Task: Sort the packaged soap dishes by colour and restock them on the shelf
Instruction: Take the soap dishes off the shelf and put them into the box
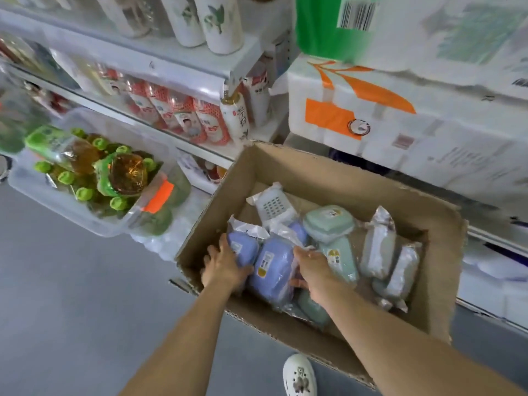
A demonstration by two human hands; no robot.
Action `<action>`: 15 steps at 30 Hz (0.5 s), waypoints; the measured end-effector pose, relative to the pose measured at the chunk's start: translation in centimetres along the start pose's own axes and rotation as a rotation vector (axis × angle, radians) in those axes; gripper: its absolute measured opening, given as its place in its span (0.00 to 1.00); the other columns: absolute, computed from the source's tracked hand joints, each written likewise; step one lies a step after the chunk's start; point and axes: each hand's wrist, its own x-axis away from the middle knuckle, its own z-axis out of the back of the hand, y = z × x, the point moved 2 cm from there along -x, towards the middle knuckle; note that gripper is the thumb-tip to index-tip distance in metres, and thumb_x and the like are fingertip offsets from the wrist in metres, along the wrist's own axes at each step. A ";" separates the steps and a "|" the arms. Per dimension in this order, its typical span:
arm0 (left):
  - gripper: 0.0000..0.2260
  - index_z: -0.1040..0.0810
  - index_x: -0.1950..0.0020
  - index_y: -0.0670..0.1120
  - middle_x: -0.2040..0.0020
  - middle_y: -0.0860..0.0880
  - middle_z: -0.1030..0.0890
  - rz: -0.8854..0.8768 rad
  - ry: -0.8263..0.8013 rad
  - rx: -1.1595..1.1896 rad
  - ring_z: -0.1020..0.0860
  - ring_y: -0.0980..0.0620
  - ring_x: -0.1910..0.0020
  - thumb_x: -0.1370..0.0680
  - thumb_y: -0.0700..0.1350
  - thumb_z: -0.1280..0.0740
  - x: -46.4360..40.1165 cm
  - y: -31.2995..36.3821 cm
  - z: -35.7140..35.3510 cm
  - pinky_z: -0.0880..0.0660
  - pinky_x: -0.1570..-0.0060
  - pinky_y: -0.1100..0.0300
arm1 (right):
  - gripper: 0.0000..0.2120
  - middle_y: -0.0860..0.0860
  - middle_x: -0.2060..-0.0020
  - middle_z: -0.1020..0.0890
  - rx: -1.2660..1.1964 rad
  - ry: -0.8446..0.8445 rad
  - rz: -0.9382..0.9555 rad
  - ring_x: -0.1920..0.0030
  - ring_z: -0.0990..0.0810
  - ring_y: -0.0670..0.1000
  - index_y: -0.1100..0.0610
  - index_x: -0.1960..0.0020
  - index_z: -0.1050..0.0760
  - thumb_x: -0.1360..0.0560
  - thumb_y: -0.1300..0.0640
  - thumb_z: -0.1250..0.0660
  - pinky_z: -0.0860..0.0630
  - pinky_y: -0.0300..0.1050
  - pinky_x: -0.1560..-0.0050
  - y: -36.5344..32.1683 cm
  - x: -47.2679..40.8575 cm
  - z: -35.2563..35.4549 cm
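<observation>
Low in the frame's centre, both your hands are inside the cardboard box (328, 178). Your left hand (221, 267) and right hand (313, 265) curl around a purple soap dish (273, 265) from either side. Green soap dishes (328, 221) lie just right.

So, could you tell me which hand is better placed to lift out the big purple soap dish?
Probably the right hand: it lies on the big purple soap dish, while the left hand rests on a smaller purple pack.
</observation>
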 end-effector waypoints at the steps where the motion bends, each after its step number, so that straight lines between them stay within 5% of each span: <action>1: 0.48 0.56 0.20 0.52 0.25 0.40 0.42 0.002 -0.021 -0.006 0.39 0.37 0.27 0.29 0.59 0.27 -0.4 -0.2 -0.2 0.37 0.30 0.45 | 0.09 0.58 0.63 0.23 0.002 0.000 -0.018 0.67 0.25 0.55 0.59 0.51 0.26 0.20 0.54 0.40 0.22 0.53 0.56 0.2 -0.2 -0.2; 5: 0.45 0.55 0.19 0.53 0.24 0.41 0.44 -0.050 -0.102 -0.017 0.41 0.37 0.26 0.26 0.58 0.29 -0.3 0.4 0.1 0.40 0.28 0.46 | 0.15 0.57 0.52 0.23 0.079 -0.034 -0.081 0.56 0.24 0.55 0.58 0.40 0.28 0.19 0.48 0.41 0.20 0.53 0.53 0.0 1.1 0.3; 10: 0.41 0.50 0.20 0.52 0.22 0.44 0.44 -0.217 -0.071 -0.067 0.45 0.41 0.24 0.25 0.60 0.32 3.9 3.5 1.3 0.40 0.28 0.44 | 0.06 0.54 0.51 0.27 0.286 -0.051 0.083 0.48 0.27 0.55 0.56 0.45 0.31 0.19 0.54 0.39 0.28 0.52 0.40 -2.0 5.5 3.6; 15: 0.39 0.50 0.20 0.49 0.23 0.45 0.39 -0.458 0.031 -0.223 0.41 0.42 0.24 0.23 0.61 0.34 12.4 9.6 3.1 0.39 0.29 0.48 | 0.05 0.50 0.55 0.23 0.552 -0.084 0.378 0.50 0.25 0.52 0.57 0.51 0.26 0.20 0.56 0.38 0.31 0.41 0.52 -3.5 12.0 10.3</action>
